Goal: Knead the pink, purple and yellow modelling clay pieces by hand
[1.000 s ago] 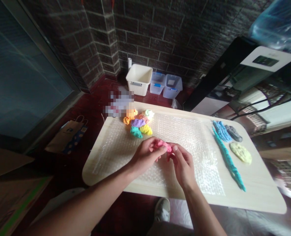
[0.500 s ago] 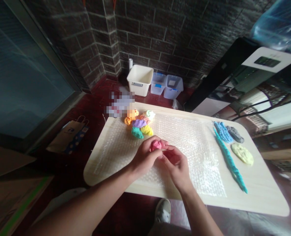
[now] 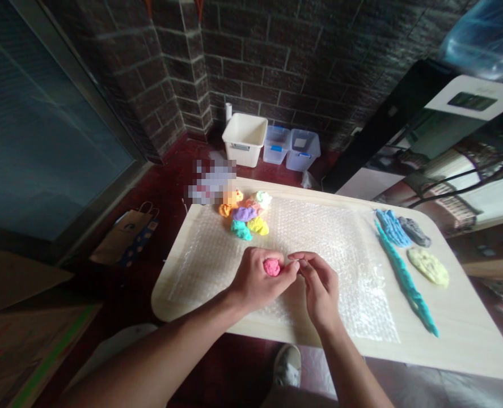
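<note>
Left hand [image 3: 260, 277]: grip curled round pink clay [image 3: 271, 267]. Right hand [image 3: 321, 286]: grip narrow; whether closed, I cannot tell. White bin [image 3: 243, 155], clear bins [image 3: 303, 162] on floor [image 3: 175, 164].

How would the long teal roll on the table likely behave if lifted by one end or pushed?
The long teal roll would probably sag or bend, being thin for its length and dough-like in look. Pushed, it may roll unevenly, since its surface looks lumpy. Tipping seems unlikely, as it lies lengthwise on the table.
</note>
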